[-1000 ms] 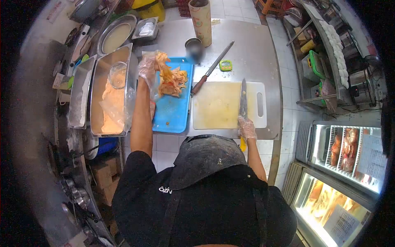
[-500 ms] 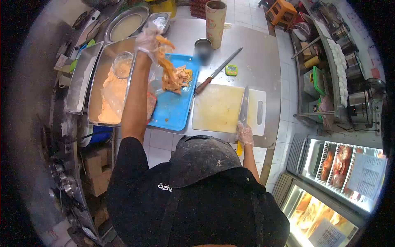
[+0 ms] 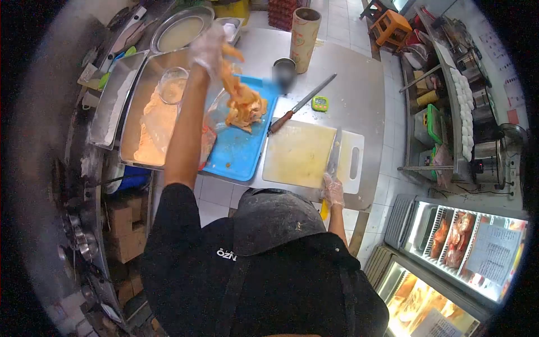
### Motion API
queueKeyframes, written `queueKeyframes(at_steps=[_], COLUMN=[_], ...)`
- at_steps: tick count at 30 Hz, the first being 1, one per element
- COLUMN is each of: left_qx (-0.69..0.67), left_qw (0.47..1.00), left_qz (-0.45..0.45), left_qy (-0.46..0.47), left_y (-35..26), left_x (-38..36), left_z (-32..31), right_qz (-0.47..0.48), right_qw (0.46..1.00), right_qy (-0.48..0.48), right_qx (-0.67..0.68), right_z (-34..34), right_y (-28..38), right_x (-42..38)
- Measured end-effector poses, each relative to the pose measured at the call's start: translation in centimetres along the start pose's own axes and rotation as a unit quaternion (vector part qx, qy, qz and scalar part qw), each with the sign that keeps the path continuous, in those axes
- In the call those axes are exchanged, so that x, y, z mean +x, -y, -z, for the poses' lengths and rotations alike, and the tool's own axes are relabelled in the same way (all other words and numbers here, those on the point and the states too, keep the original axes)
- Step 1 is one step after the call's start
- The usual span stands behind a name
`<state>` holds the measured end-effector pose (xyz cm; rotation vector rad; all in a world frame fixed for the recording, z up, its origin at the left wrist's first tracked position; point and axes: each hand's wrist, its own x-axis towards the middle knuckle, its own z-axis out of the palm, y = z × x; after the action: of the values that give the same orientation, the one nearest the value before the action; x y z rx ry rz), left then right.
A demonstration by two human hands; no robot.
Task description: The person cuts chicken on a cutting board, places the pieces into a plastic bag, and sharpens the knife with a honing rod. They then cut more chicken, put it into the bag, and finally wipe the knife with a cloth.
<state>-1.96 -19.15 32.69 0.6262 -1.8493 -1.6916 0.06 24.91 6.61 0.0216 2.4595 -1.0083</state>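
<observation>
1. Limp, pale-orange, meat-like strips (image 3: 247,109), in the head view: lie heaped toward the far end of the shallow, rectangular blue plastic tray (image 3: 234,150); partly dangle above the heap.
2. On the clear-gloved left hand (image 3: 206,51): raised over the tray's far left side, apparently clamped on the upper ends of the dangling pieces; too blurred to tell each finger's place.
3. On the clear-gloved right hand (image 3: 333,192): closed around the long, steel-bladed, yellow-handled knife (image 3: 335,154), pointed away from the body over the yellow-and-white plastic cutting board (image 3: 295,154). Cannot tell whether touching it.
4. Left of the tray: holds orange powder (image 3: 146,140) and a round, clear bowl (image 3: 173,84), in a deep, rectangular steel tub (image 3: 151,68).
5. Beyond the board: rests a slim, wooden-handled metal rod (image 3: 310,101), near a small green timer (image 3: 320,104).
6. Looks like lifting or separating strips, not cutting, at this step.
7. Seems to call next for a secure pinch on soft, sagging pieces, clearance above the tray, and a steady knife.
</observation>
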Motion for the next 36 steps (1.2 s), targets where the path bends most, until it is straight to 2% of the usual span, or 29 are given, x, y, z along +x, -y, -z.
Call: queueKeyframes(at_steps=[1, 2, 3, 4, 5, 6, 8, 9, 11, 12, 14, 15, 17, 18, 19, 20, 21, 23, 25, 26, 27, 28, 29, 31, 32, 34, 35, 36], left_qx=[0.064, 0.142, 0.273, 0.438, 0.593, 0.666, 0.544, 0.543, 0.627, 0.626, 0.705, 0.702, 0.699, 0.695, 0.597, 0.487, 0.542, 0.567, 0.393, 0.309, 0.108, -0.099, -0.099, -0.335, -0.335, -0.378, -0.378, -0.319], left_qw=[0.997, 0.988, 0.961, 0.894, 0.786, 0.711, 0.827, 0.827, 0.776, 0.777, 0.677, 0.682, 0.686, 0.690, 0.770, 0.828, 0.827, 0.802, 0.885, 0.905, 0.952, 0.958, 0.958, 0.903, 0.904, 0.908, 0.908, 0.938], left_qz=[0.042, 0.063, 0.036, -0.021, -0.109, -0.163, 0.081, 0.088, -0.025, -0.018, -0.005, -0.006, -0.003, -0.014, 0.061, 0.141, 0.002, -0.010, 0.158, 0.238, 0.254, 0.257, 0.254, 0.219, 0.218, 0.141, 0.140, 0.101], left_qy=[-0.023, -0.017, 0.031, 0.086, 0.132, 0.155, 0.117, 0.115, 0.063, 0.059, 0.210, 0.205, 0.203, 0.201, 0.219, 0.238, 0.150, 0.189, 0.194, 0.172, 0.132, 0.085, 0.084, 0.155, 0.153, 0.118, 0.116, 0.095], left_y=[1.3, 5.7, 11.5, 17.3, 22.6, 26.3, 20.3, 19.3, 18.0, 16.4, 13.5, 15.6, 21.1, 19.0, 16.8, 15.4, 21.9, 22.4, 20.6, 19.6, 19.1, 18.8, 19.4, 21.3, 20.5, 19.2, 19.3, 19.3], left_x=[-1.1, -0.5, 0.5, 2.1, 2.8, 2.8, -1.9, -2.3, -3.1, -4.1, -5.9, -5.7, -4.6, -4.4, -4.5, -4.7, -3.2, -1.2, -2.3, -2.9, -4.0, -4.3, -4.1, -3.9, -4.2, -5.0, -4.8, -4.5], left_z=[-0.7, -0.3, 0.7, 1.8, 2.9, 3.8, 2.0, 1.6, 1.0, -0.5, -3.6, -3.5, -3.6, -4.1, -4.2, -3.8, -2.9, 0.2, 1.0, 1.3, 2.0, 2.7, 3.5, 5.1, 5.0, 4.6, 4.8, 5.2], right_qz=[0.013, 0.026, 0.023, 0.013, 0.004, 0.003, 0.017, 0.022, 0.008, 0.003, -0.015, -0.009, -0.063, -0.059, 0.061, 0.175, -0.026, -0.004, 0.007, 0.004, 0.022, 0.034, 0.046, 0.090, 0.105, 0.105, 0.104, 0.090], right_qw=[1.000, 1.000, 1.000, 0.999, 0.999, 0.999, 0.999, 0.999, 0.996, 0.992, 0.990, 0.991, 0.991, 0.992, 0.997, 0.980, 0.993, 0.995, 0.999, 0.999, 0.996, 0.994, 0.990, 0.987, 0.985, 0.985, 0.985, 0.988], right_qy=[0.000, -0.001, -0.004, 0.000, 0.003, -0.003, -0.032, -0.038, -0.003, 0.010, 0.021, 0.018, 0.066, 0.054, -0.018, -0.085, 0.023, 0.021, 0.025, 0.028, 0.014, 0.006, -0.001, 0.023, 0.032, 0.030, 0.030, 0.030], right_qx=[0.006, 0.012, 0.013, 0.029, 0.045, 0.046, 0.009, -0.006, 0.093, 0.124, 0.139, 0.135, 0.095, 0.097, 0.036, -0.027, 0.112, 0.096, 0.032, 0.034, 0.083, 0.107, 0.132, 0.132, 0.132, 0.132, 0.131, 0.125], right_z=[0.0, -0.1, 0.0, 0.1, 0.4, -0.1, -1.8, -2.3, -2.5, -2.6, -2.4, -1.8, -0.4, -0.6, -1.5, -2.4, -0.7, -2.3, -1.7, -2.2, -2.6, -2.9, -3.2, -3.5, -3.4, -3.1, -2.8, -2.7], right_y=[-0.1, -0.2, 0.0, 0.4, 0.7, -0.3, -3.8, -4.8, -5.1, -5.2, -5.0, -3.9, -1.5, -2.7, -4.3, -5.6, -1.6, -5.3, -4.4, -5.0, -5.7, -6.4, -7.1, -8.2, -7.8, -7.4, -6.8, -6.3], right_x=[0.0, 0.0, -0.3, -0.7, -0.7, 0.2, 2.1, 2.4, 2.5, 2.5, 2.5, 2.2, 0.9, 1.7, 2.7, 3.0, 0.7, 3.2, 2.3, 2.3, 2.7, 3.3, 3.9, 4.3, 4.2, 3.7, 3.3, 3.2])
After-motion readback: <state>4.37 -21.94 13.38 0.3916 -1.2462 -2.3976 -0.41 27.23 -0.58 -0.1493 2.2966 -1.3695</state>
